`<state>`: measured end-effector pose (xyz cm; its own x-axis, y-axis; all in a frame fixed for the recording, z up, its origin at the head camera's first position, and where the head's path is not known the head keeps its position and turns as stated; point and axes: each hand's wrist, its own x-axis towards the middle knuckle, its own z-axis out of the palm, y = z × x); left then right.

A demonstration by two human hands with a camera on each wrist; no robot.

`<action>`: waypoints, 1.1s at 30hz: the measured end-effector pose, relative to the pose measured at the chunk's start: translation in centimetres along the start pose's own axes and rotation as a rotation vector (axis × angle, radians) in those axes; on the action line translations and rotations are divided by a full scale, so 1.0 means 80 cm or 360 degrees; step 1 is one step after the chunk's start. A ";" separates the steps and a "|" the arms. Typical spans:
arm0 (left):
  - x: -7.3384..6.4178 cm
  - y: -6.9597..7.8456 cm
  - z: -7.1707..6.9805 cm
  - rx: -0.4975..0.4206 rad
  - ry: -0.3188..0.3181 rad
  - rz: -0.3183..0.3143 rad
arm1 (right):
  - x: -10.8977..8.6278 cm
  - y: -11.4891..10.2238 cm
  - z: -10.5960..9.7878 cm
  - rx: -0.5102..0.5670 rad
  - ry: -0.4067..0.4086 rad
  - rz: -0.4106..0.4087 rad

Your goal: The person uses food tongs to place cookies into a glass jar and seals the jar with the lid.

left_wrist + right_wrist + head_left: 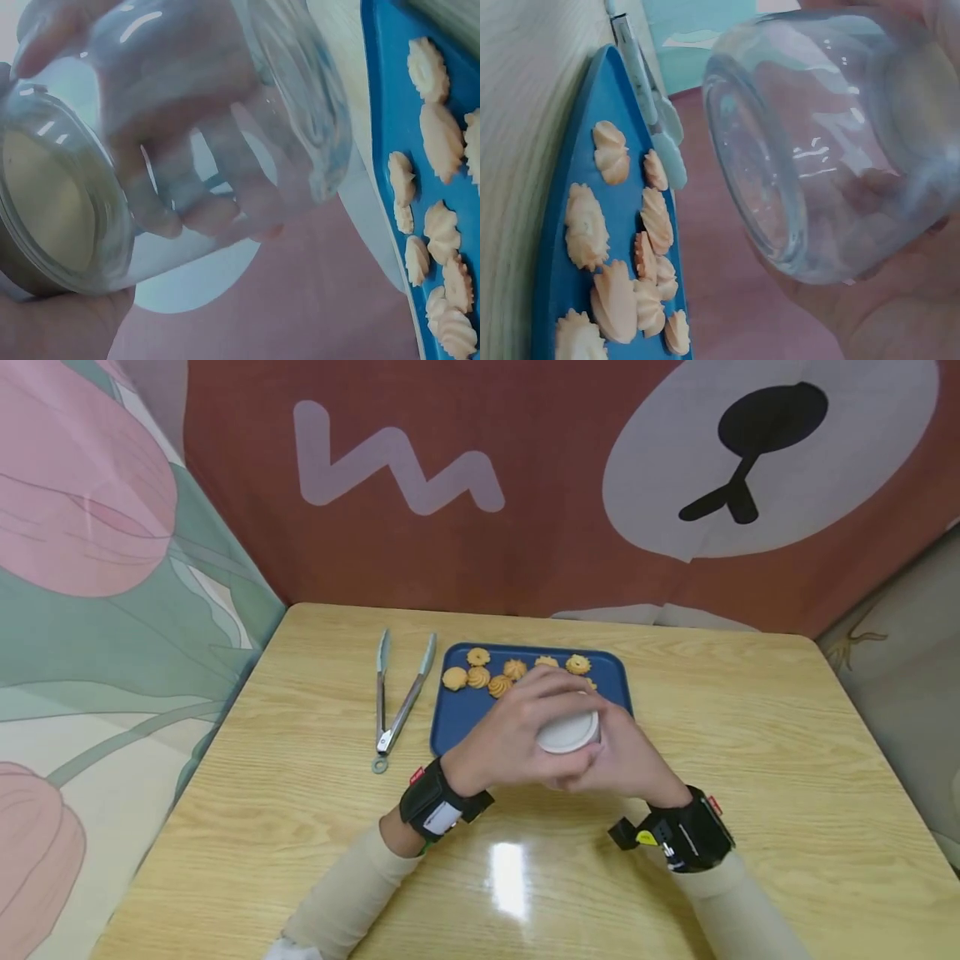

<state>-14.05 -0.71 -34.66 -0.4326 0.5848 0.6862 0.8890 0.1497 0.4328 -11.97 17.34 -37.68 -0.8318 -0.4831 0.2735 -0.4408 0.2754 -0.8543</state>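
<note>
A clear glass jar (832,150) with a white lid (567,735) is held between both hands above the near part of a blue tray (457,718). My left hand (517,727) grips the lid end, its fingers curled around the rim. Wrapped about the glass body is my right hand (630,756); its fingers show through the glass in the left wrist view. The jar is tilted in both wrist views, and nothing shows inside it. Several golden cookies (478,677) lie on the tray beyond the hands, some partly hidden by the left hand in the head view.
Metal tongs (397,714) with pale blue-grey tips lie spread on the wooden table (300,735), left of the tray. Behind the table's far edge hangs a brown printed cloth (450,552). Patterned cloth also covers the left side.
</note>
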 end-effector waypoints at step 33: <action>0.001 0.000 0.002 0.0396 -0.0047 -0.0025 | 0.004 -0.037 -0.002 -0.0224 0.0131 -0.0074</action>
<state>-14.06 -0.53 -34.69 -0.4451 0.6033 0.6618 0.8935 0.3485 0.2832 -11.01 16.53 -34.97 -0.8317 -0.4301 0.3512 -0.5175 0.3710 -0.7711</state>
